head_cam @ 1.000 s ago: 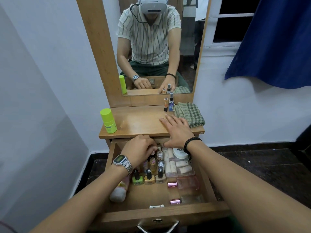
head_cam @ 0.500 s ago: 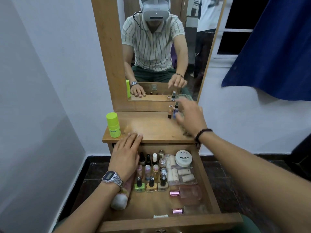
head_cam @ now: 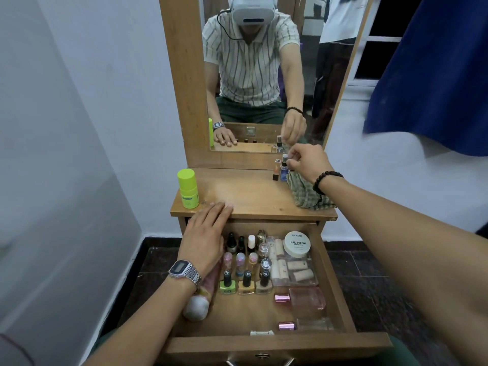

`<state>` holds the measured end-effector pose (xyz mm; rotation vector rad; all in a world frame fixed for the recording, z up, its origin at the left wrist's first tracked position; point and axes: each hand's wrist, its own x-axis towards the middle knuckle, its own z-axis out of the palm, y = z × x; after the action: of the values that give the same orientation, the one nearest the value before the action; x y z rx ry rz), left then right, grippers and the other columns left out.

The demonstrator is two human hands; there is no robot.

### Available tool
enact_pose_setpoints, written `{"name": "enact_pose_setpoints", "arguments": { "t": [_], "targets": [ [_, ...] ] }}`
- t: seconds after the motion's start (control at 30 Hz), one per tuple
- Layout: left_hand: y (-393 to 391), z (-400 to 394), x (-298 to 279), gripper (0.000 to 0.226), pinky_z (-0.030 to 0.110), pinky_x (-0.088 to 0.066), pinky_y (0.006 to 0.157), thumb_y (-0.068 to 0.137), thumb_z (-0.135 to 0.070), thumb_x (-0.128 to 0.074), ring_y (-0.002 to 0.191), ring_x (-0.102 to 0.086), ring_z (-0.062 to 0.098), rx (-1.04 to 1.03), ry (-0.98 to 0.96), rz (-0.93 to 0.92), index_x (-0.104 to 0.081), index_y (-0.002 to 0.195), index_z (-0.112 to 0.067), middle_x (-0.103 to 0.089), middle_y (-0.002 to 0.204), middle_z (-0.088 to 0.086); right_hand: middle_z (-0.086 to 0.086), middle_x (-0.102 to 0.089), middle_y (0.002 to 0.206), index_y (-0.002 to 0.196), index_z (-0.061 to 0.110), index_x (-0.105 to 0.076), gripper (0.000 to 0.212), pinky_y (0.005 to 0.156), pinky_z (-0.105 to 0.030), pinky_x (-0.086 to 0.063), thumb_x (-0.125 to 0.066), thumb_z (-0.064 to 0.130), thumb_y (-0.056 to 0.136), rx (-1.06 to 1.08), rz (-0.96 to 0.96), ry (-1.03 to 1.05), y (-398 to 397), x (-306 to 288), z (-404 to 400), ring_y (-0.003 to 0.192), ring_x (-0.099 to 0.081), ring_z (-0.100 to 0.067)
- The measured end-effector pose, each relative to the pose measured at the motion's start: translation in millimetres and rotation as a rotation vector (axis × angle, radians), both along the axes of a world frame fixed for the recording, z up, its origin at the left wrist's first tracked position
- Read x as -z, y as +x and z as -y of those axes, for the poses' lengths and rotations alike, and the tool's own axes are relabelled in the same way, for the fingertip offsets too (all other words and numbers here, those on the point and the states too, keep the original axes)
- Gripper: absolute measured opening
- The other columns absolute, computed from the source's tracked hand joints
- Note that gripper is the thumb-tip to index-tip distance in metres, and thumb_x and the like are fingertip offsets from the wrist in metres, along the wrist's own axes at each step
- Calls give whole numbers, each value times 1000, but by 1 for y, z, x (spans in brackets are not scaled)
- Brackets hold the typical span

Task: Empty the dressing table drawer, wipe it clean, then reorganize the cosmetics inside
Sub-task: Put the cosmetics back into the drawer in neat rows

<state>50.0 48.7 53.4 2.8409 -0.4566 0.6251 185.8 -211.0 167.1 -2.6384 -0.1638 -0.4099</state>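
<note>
A big blue curtain [head_cam: 433,75] hangs on the right, by a white wall. A tall mirror [head_cam: 264,75] in a wood frame stands at the back of the dressing table [head_cam: 250,196]. The mirror shows the person sitting in a striped shirt.

Under the table top, the drawer [head_cam: 277,344] is pulled out and full. Near its back, small nail polish bottles [head_cam: 245,262] stand in rows. To their right lies a clear bag of little tubes [head_cam: 293,268], and a round white tub [head_cam: 296,244] marked nail polish sits on it. Two pink-capped clear bottles [head_cam: 303,299] lie on their sides near the front right. A pink tube with a white cap [head_cam: 196,307] lies on the left, partly hidden under the left wrist.

On the table top, a green checked cloth [head_cam: 306,191] lies folded at the right. A bright green bottle [head_cam: 188,188] stands at the left. At the back stand a little orange bottle [head_cam: 276,170] and a little blue spray bottle [head_cam: 284,170], close together.

The left hand [head_cam: 203,239] lies flat on the front edge of the table top, fingers straight and close together, holding nothing. It hangs over the left back part of the drawer. The right hand [head_cam: 306,161] is above the cloth. Its finger and thumb pinch the top of the blue spray bottle.
</note>
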Motion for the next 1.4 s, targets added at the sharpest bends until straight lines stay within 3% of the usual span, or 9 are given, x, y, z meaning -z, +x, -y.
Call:
{"name": "enact_pose_setpoints", "arguments": {
  "t": [0.17, 0.3, 0.53, 0.67, 0.83, 0.93, 1.07, 1.4],
  "targets": [
    [-1, 1, 0, 81, 43, -34, 109, 64, -3, -60, 132, -39, 24, -3, -7, -4, -42, 140, -21, -46, 142, 1, 0, -64, 94, 115, 19, -61, 33, 74, -26, -42, -72, 27, 84, -40, -13, 3, -4, 1, -2, 89, -58, -17],
    [0, 0, 0, 81, 43, -33, 110, 64, -2, -59, 132, -39, 24, -5, -9, -8, -41, 141, -21, -46, 142, 1, -5, -67, 96, 99, 15, -68, 17, 76, -29, -44, -70, 22, 84, 13, 15, 13, 0, 3, -3, 94, -60, -22],
    [1, 0, 0, 80, 43, -34, 109, 65, 2, -57, 132, -40, 24, -5, -3, -3, -42, 140, -20, -47, 141, 2, 1, -66, 82, 86, 17, -68, 7, 78, -29, -51, -71, 22, 83, 58, 168, 78, -24, -28, 6, 78, -56, -10],
    [0, 0, -1, 82, 43, -33, 110, 63, 3, -57, 132, -40, 24, -12, 7, -18, -42, 140, -21, -46, 142, 1, 3, -67, 73, 79, 17, -67, 11, 70, -23, -53, -75, 24, 79, -80, 274, 188, -73, -47, -3, 67, -58, -6],
    [-1, 1, -3, 81, 43, -36, 107, 61, 2, -57, 130, -42, 26, 2, 4, -22, -45, 138, -18, -48, 141, 3, 6, -68, 73, 83, 16, -70, 13, 62, -16, -52, -78, 26, 78, -469, -13, 245, -173, -17, -46, 66, -64, -5],
    [-1, 0, -3, 80, 44, -37, 106, 61, 0, -55, 131, -41, 27, 4, 6, -40, -44, 139, -17, -47, 141, 4, 3, -68, 71, 86, 14, -69, 15, 64, -21, -54, -75, 26, 81, -583, -223, 190, -212, 25, -74, 64, -63, -7],
    [-1, -1, -3, 82, 45, -34, 108, 59, -4, -44, 133, -38, 28, 17, -9, -61, -42, 140, -16, -45, 142, 5, 1, -67, 77, 89, 17, -64, 15, 72, -31, -50, -69, 30, 85, -628, -222, -51, -222, 71, -96, 73, -60, -13],
    [-1, -1, -1, 84, 44, -33, 110, 61, 2, -55, 134, -37, 27, 19, 8, -47, -39, 142, -16, -43, 144, 4, -9, -64, 90, 88, 18, -54, 15, 67, -38, -47, -61, 31, 87, -565, -266, -205, -217, 95, -108, 87, -59, -33]
  ]
}}
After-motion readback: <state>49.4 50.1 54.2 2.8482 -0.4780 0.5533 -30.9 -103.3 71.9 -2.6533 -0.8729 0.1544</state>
